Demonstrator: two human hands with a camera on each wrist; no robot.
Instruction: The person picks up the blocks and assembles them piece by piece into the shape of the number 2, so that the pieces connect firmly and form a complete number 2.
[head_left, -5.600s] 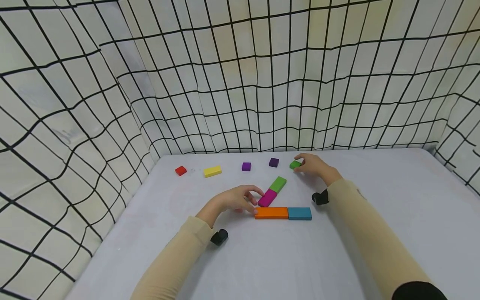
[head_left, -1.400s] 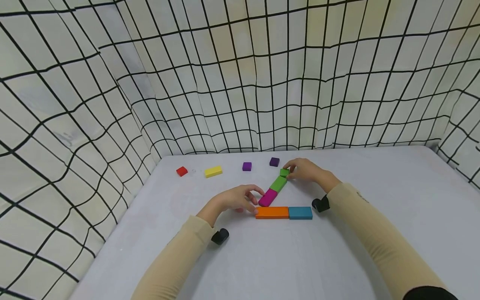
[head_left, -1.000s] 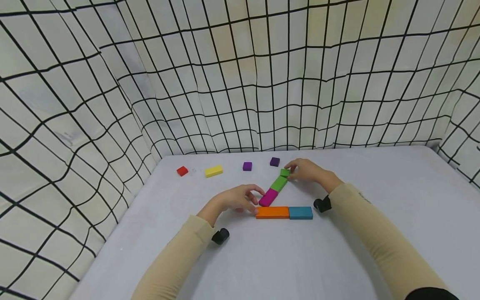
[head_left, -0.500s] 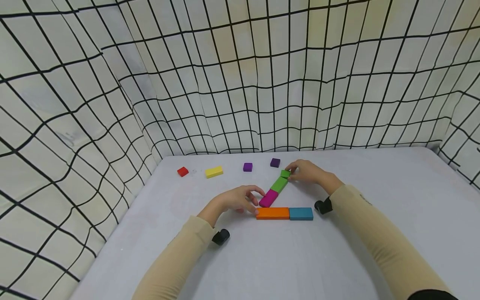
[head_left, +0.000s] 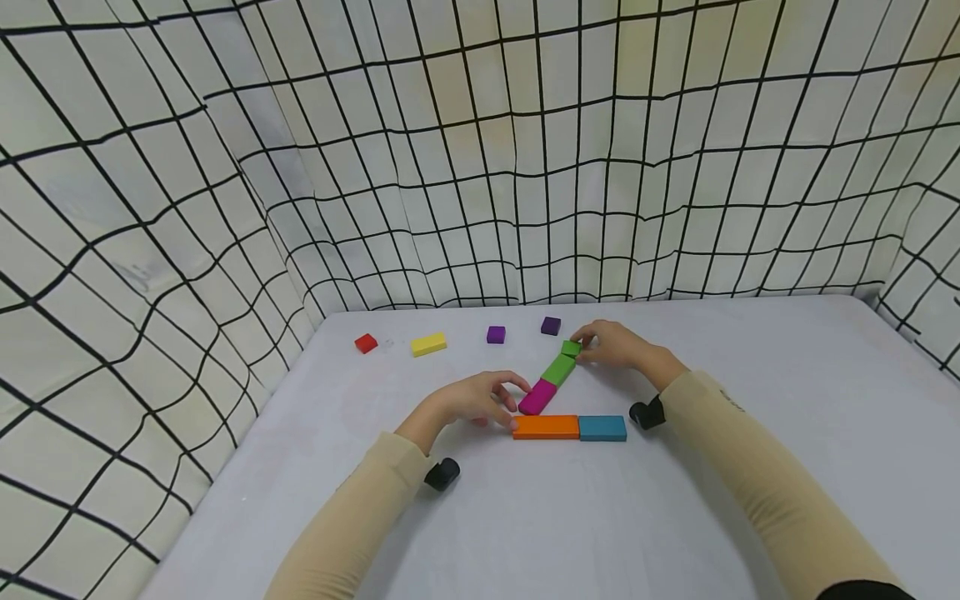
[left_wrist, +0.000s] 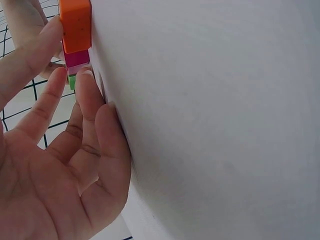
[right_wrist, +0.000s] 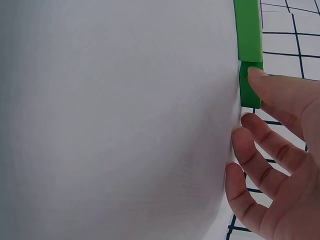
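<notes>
My right hand (head_left: pixel 611 343) pinches a small green block (head_left: pixel 571 348) between thumb and index finger, at the far end of a slanting row. That row continues with a longer green block (head_left: pixel 558 368) and a magenta block (head_left: pixel 537 397), end to end. Below the magenta one lies an orange block (head_left: pixel 546 427), its right end against a blue block (head_left: pixel 603 428). My left hand (head_left: pixel 472 397) is at the left of these, fingers loosely bent. Its thumb touches the orange block's left end, and its index fingertip is right at the magenta block, as the left wrist view shows.
Along the back of the white table (head_left: pixel 525 517) lie a red block (head_left: pixel 366 343), a yellow block (head_left: pixel 428 344), a purple block (head_left: pixel 496 334) and a dark purple block (head_left: pixel 551 326). Black netting (head_left: pixel 480 183) over pale cloth stands behind and at both sides.
My right hand has brought the small green block leftward and nearer, up to the longer green block's far end. In the last second both hands stay nearly still.
</notes>
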